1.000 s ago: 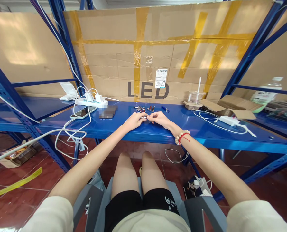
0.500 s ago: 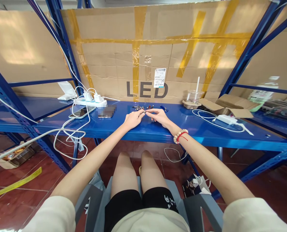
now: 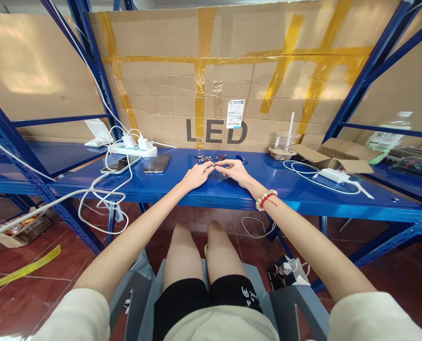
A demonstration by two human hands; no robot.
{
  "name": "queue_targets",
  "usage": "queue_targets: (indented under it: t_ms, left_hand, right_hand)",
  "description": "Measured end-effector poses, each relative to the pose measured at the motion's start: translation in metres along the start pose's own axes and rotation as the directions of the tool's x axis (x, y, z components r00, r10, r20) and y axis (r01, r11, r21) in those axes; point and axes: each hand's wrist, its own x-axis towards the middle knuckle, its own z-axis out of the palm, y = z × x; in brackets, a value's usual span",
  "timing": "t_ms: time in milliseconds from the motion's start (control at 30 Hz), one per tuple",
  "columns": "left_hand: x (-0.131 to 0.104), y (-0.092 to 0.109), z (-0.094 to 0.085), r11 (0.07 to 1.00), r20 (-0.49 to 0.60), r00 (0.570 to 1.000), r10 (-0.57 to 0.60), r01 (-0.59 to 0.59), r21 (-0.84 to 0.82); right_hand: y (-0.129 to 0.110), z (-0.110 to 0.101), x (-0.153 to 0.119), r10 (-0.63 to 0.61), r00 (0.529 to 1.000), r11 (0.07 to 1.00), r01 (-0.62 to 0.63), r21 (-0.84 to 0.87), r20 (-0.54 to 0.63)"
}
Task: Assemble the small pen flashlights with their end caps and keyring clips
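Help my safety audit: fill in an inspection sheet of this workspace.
Surface: glossy blue metal bench.
Working items: tiny shiny piece, details unclear; small silver metallic parts beyond it.
Clutter: clear plastic cup with white straw; open brown cardboard box.
Hands: left hand and right hand appear to pinch the tiny shiny piece.
Cables: tangled white cables at left, drooping past the front edge.
Surroundings: taped brown cardboard panel marked LED; other people, nothing seen.
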Motion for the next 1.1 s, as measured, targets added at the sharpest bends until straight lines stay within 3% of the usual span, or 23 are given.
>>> queue_targets:
  t_ms: [400, 867, 1100]
  left_hand:
    - [-0.001, -0.003, -0.002, 0.997, 0.067, 0.995, 0.069, -0.067, -0.034]
    - [0.002, -0.005, 0.004, 0.998, -0.001, 0.998, 0.057, -0.057, -0.017]
    - [0.003, -0.011, 0.004, 0.991, 0.062, 0.990, 0.129, -0.126, -0.052]
  right_hand:
    - [-0.002, 0.001, -0.001, 0.020, 0.999, 1.000, -0.020, -0.003, 0.043]
    - [-0.003, 0.001, -0.001, 0.019, 0.999, 1.000, -0.019, 0.001, 0.050]
    - [-0.001, 0.001, 0.000, 0.019, 0.995, 1.000, -0.018, -0.009, 0.096]
